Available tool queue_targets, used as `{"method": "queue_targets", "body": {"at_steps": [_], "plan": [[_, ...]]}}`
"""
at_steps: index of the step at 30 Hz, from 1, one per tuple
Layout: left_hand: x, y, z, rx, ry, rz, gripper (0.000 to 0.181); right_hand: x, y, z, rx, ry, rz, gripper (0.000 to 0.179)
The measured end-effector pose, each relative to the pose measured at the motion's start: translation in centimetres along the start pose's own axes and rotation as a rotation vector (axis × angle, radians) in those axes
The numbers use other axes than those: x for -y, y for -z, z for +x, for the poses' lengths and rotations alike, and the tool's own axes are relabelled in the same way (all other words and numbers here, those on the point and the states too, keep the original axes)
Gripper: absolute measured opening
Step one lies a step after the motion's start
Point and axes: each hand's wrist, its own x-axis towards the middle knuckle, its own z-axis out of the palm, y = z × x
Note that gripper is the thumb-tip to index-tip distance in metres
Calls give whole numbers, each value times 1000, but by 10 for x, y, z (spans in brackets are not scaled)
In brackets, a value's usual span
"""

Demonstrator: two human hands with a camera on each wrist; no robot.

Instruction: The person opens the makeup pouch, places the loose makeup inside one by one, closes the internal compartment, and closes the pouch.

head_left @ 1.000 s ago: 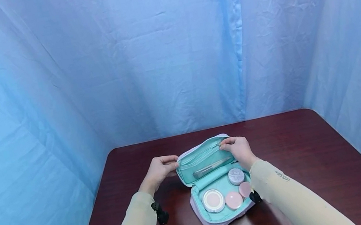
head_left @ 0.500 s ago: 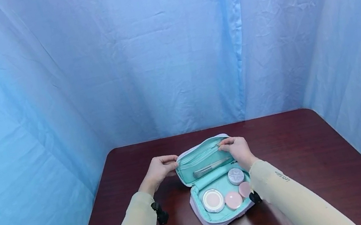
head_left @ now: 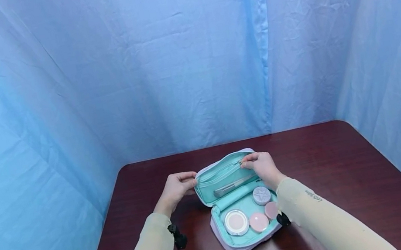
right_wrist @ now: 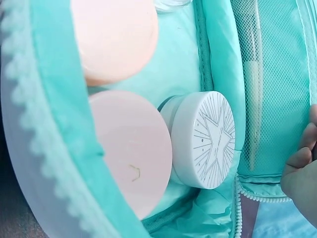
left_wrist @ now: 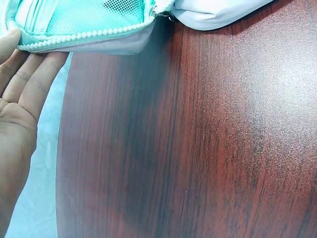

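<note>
An unzipped makeup bag [head_left: 218, 233], pale lilac outside and mint inside, lies on the table with its lid raised. My left hand [head_left: 175, 191] grips the lid's left corner, the thumb inside and the fingers behind; the left wrist view shows this hand [left_wrist: 22, 94] at the toothed edge. At the lid's upper right, my right hand [head_left: 265, 168] pinches the small zipper pull of the inner pocket [head_left: 219, 176]. A makeup brush [head_left: 231, 187] sits behind the lid's mesh. Inside the base are a round compact [head_left: 236, 222], two pink jars [head_left: 259, 222] and a star-topped round case [right_wrist: 213, 141].
The dark red wood table [head_left: 323, 166] extends around the bag. Blue curtains [head_left: 189, 56] hang behind it and along both sides. A black wrist camera [head_left: 178, 237] is strapped at the left sleeve.
My right hand has slid slightly left along the inner pocket's zipper with the pull. The left hand keeps its hold on the lid, and the bag has barely shifted.
</note>
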Motion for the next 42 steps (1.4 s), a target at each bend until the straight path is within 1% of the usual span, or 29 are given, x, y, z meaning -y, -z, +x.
{"method": "queue_targets", "body": {"at_steps": [6,8,12,15,19,26,30,36,42], "plan": [[-2,-1,0,-6,9,-11,22,0,1,0,4,-6,0,12],[-2,-2,1,1,12,-10,22,1,0,-1,13,6,-19,11],[-4,-4,2,17,12,-3,22,4,-4,-3,57,46,-51,12],[-6,-6,3,22,4,3,22,5,-7,-3,68,57,-49,12],[-7,-6,3,19,2,5,20,5,-11,-1,73,47,-41,11],[-7,-8,3,25,9,-9,22,4,-16,1,135,15,-17,11],[-7,-9,2,20,9,-12,22,5,-19,0,169,18,-26,12],[-9,-10,1,15,12,-8,22,7,-25,-2,171,5,-5,9],[-12,-15,1,10,3,-11,21,12,-34,-9,184,-13,-4,9]]}}
